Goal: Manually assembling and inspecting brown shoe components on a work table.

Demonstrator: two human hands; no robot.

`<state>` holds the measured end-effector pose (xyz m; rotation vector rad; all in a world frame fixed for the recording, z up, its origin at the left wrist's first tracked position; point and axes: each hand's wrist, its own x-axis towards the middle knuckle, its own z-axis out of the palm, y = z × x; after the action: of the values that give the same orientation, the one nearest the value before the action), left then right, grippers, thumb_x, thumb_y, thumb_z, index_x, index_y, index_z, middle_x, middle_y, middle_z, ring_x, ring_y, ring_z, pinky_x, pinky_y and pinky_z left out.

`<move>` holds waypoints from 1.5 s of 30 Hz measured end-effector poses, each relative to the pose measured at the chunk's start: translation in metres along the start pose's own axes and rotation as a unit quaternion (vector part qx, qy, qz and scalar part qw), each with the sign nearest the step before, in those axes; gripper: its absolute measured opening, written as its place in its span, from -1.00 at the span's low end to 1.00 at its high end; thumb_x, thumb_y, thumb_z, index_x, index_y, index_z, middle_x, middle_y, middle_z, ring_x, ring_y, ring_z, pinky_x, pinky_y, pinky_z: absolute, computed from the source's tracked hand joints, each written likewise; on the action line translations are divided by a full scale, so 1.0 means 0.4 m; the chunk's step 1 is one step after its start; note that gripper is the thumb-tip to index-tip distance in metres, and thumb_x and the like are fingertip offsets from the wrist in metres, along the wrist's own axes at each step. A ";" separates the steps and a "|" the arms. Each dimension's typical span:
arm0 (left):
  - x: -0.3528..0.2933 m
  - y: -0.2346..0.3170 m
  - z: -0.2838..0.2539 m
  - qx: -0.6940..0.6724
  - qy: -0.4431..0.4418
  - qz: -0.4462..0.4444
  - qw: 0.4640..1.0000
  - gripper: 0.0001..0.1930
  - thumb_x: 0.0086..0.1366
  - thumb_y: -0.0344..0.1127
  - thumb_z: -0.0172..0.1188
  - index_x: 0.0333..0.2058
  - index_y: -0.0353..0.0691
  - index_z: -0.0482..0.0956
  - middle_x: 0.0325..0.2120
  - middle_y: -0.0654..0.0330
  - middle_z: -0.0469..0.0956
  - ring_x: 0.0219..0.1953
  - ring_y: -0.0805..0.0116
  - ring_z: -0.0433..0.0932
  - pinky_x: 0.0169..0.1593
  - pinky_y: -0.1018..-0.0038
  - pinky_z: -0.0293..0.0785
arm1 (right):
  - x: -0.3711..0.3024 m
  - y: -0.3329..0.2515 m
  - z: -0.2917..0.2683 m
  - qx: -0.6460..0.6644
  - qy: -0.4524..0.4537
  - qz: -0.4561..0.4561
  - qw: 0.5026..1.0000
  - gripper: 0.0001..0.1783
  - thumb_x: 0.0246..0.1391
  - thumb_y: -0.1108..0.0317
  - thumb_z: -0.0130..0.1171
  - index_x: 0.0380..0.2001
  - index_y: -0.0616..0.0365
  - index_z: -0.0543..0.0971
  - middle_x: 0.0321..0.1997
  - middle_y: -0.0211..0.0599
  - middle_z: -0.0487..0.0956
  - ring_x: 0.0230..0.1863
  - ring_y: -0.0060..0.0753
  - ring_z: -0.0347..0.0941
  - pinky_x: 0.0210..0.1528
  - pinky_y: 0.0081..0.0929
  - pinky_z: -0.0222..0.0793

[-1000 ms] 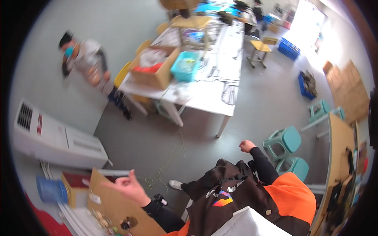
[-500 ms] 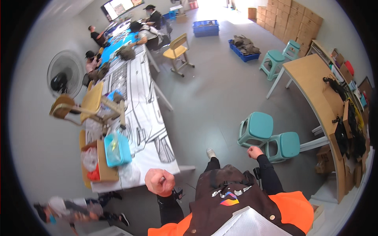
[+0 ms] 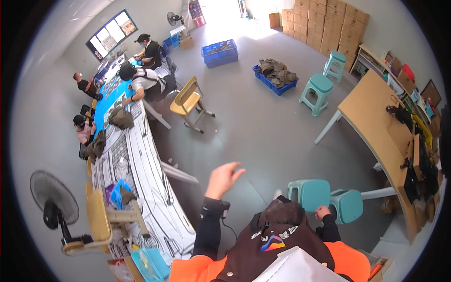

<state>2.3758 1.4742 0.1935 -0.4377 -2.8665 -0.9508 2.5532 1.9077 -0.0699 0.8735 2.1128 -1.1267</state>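
Observation:
My left hand (image 3: 224,180) is raised in front of me over the grey floor, to the right of the long table (image 3: 183,235). Its fingers reach forward and apart, with nothing in them. A dark device with a cable (image 3: 225,209) sits at my left wrist. My right hand (image 3: 322,213) hangs low by my side, fingers curled, and I see nothing in it. It is nearest to two teal stools, one (image 3: 314,195) just ahead of it and the other (image 3: 347,207) to its right.
Several people work along the table on the left. A yellow chair (image 3: 188,101) stands beside it, and a fan (image 3: 54,197) at far left. Ahead are a blue crate (image 3: 220,58) and a blue tray of dark cloth pieces (image 3: 275,77). A wooden desk (image 3: 366,108) curves along the right.
My left hand has swung forward and right, going from a closed fist to open fingers. My right hand has dropped back. The crates, stools and table have come nearer as I moved forward.

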 end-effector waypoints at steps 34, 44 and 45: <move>1.651 -0.919 -0.204 0.005 0.305 -0.092 0.948 -0.77 0.00 -0.25 0.22 -0.53 -0.21 0.37 -0.78 0.24 0.37 -0.73 0.36 0.38 -0.60 0.46 0.29 | 0.894 -2.332 -0.212 0.036 0.389 -0.469 0.792 -0.76 -0.19 0.35 0.19 -0.46 0.18 0.37 -0.79 -0.37 0.18 -0.76 -0.49 0.15 -0.65 -0.49 0.15; 2.036 -1.205 -0.325 0.083 0.357 -0.211 0.906 -0.63 0.01 -0.22 0.22 -0.26 -0.23 0.31 -0.81 0.26 0.32 -0.77 0.34 0.33 -0.63 0.46 0.27 | 1.288 -2.969 -0.183 0.004 0.300 -0.501 0.812 -0.81 -0.22 0.39 0.21 -0.62 0.12 0.37 -0.79 -0.37 0.31 -0.77 -0.41 0.27 -0.70 -0.50 0.18; 2.076 -1.206 -0.349 0.080 0.316 -0.250 0.912 -0.64 0.03 -0.22 0.21 -0.26 -0.24 0.32 -0.82 0.25 0.31 -0.78 0.32 0.32 -0.63 0.46 0.26 | 1.310 -3.029 -0.172 0.000 0.298 -0.500 0.813 -0.81 -0.22 0.39 0.21 -0.62 0.12 0.37 -0.79 -0.37 0.31 -0.77 -0.41 0.27 -0.70 -0.50 0.18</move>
<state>1.4391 1.2217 0.1738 0.5540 -2.4302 -0.7139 1.2894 1.5917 0.1550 -0.0157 3.2653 -1.4315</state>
